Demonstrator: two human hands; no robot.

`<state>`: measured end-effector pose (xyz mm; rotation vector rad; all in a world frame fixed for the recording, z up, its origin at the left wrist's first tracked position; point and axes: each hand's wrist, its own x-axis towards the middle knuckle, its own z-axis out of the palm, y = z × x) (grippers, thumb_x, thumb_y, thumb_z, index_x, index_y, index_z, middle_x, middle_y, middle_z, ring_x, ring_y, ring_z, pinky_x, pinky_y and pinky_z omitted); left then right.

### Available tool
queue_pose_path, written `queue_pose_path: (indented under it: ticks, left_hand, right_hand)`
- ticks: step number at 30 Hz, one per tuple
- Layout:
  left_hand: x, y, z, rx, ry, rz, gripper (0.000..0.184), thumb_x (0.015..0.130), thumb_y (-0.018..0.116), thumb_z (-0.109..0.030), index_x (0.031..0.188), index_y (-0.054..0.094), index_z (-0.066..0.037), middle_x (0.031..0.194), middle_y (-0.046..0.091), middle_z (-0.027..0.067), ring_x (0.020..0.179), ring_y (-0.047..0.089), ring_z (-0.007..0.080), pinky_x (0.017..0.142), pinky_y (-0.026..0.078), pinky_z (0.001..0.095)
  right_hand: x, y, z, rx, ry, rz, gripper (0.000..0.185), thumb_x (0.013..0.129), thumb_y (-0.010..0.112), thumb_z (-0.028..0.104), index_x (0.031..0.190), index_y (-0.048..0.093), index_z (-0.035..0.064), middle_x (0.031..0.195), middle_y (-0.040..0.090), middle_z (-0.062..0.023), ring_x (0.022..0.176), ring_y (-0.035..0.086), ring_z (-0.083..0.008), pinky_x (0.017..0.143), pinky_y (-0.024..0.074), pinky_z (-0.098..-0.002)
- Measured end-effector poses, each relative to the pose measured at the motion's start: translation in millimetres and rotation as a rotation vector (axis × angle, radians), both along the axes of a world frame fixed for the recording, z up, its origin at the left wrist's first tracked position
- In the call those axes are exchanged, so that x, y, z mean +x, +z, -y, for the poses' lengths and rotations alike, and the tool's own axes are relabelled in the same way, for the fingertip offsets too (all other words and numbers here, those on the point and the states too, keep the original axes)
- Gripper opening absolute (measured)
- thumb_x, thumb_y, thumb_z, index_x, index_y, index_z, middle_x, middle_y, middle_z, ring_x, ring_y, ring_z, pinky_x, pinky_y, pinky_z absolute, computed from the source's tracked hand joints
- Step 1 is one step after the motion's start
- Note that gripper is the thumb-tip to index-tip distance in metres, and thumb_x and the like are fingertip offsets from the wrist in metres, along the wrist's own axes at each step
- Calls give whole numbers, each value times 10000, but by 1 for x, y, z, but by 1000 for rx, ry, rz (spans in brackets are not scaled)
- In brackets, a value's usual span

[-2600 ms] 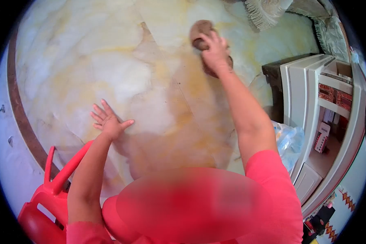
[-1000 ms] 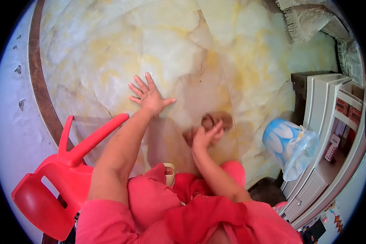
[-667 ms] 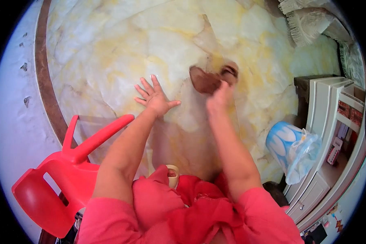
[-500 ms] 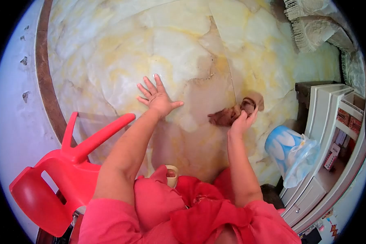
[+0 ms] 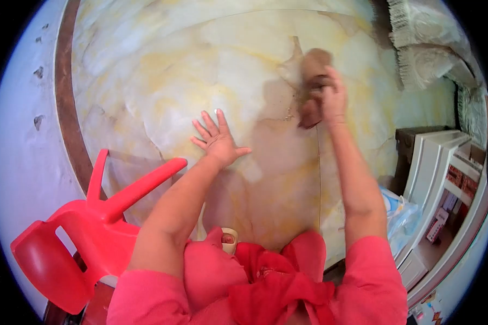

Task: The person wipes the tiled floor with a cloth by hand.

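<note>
My left hand (image 5: 221, 146) is spread with its fingers apart on the marbled floor (image 5: 173, 97), holding nothing. Further forward and to the right, my right hand (image 5: 333, 100) grips a bunched brown cloth (image 5: 315, 65) against the floor; hand and cloth are slightly blurred. Part of the cloth hangs out to the left of the fingers, and its folds hide some fingertips. Small dark crumbs lie on the floor just left of the cloth.
A red plastic chair (image 5: 111, 233) lies at the left, near the brown border strip (image 5: 68, 103) and wall. At the right are a whitish cabinet (image 5: 431, 173) with open shelves, a plastic-lined bin (image 5: 401, 216) and fringed fabric (image 5: 425, 65). A sandaled foot (image 5: 229, 238) shows below.
Over the last half second my right hand has moved forward with the brown cloth, away from my body. My left hand stays spread on the floor. My right arm now partly covers the bin.
</note>
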<state>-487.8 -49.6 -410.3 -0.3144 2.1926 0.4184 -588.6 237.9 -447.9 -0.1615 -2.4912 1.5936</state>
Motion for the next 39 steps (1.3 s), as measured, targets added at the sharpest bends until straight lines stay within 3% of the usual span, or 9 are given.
queue_pose_path:
  ticks: [2, 4, 8, 17, 24, 28, 30, 32, 39]
  left_hand:
    - [2, -5, 4, 25, -5, -44, 1388, 610, 803, -543, 1444, -198, -67, 1454, -249, 317, 1307, -276, 526, 994, -44, 715]
    - [5, -7, 4, 30, -18, -52, 1394, 602, 805, -549, 1445, -190, -58, 1453, -238, 328, 1300, -278, 536, 983, -36, 728]
    - [0, -3, 3, -3, -29, -4, 1396, 609, 797, -554, 1440, -219, -79, 1448, -271, 310, 1302, -290, 522, 992, -61, 719]
    - [2, -5, 1, -27, -15, -13, 1392, 607, 792, -563, 1444, -215, -89, 1459, -266, 294, 1312, -277, 517, 1000, -54, 713]
    - [4, -8, 0, -53, -64, -38, 1348, 578, 815, -538, 1483, -101, -138, 1462, -215, 328, 1316, -247, 537, 993, -11, 721]
    - [4, -4, 0, -7, -27, -110, 1331, 577, 817, -539, 1489, -87, -190, 1459, -224, 328, 1314, -250, 539, 992, -14, 721]
    - [5, -3, -1, -9, -14, -79, 1332, 574, 818, -543, 1489, -88, -203, 1456, -233, 328, 1312, -254, 540, 987, -16, 725]
    - [11, -12, 2, 11, -24, -133, 1337, 571, 819, -546, 1488, -93, -206, 1455, -236, 328, 1311, -258, 539, 981, -13, 731]
    - [9, -9, 1, 4, -20, -121, 1364, 562, 818, -564, 1481, -127, -211, 1451, -247, 327, 1308, -262, 539, 974, -11, 740]
  right_hand:
    - [-20, -3, -47, 49, -107, 84, 506, 743, 417, -4, 1214, 583, 80, 1227, 569, -148, 1134, 535, -288, 1008, 396, -365]
    - [-40, -41, -100, 514, -214, 176, 496, 785, 495, 184, 1279, 541, 162, 1316, 502, -134, 1218, 455, -320, 1053, 321, -400]
    - [-87, -23, -33, 792, -90, 316, 590, 733, 568, 352, 1309, 501, 242, 1420, 380, -103, 1282, 360, -354, 1056, 285, -497]
    - [-86, 17, 200, 823, 867, 78, 596, 733, 574, 34, 1260, 526, 309, 1395, 428, 66, 1286, 360, -258, 988, 328, -502]
    - [-59, 47, 162, 793, 1400, 314, 436, 723, 542, -55, 995, 705, 243, 1224, 580, 61, 1179, 456, -223, 951, 358, -424]
    - [-69, 62, 98, 672, 1310, 623, 481, 674, 457, -110, 997, 706, 147, 1032, 658, -53, 924, 582, -240, 792, 467, -321]
    - [-69, 50, 53, 77, 1074, 461, 525, 671, 399, -108, 1063, 680, 102, 928, 652, -52, 756, 572, -184, 692, 488, -312]
    - [-70, 107, 43, -95, 613, 862, 511, 715, 405, -57, 1132, 642, 120, 934, 628, -47, 790, 584, -135, 701, 501, -300]
    - [-54, 43, -4, -109, 204, 858, 543, 758, 400, 4, 1228, 611, 175, 919, 613, -45, 742, 551, -158, 626, 493, -291]
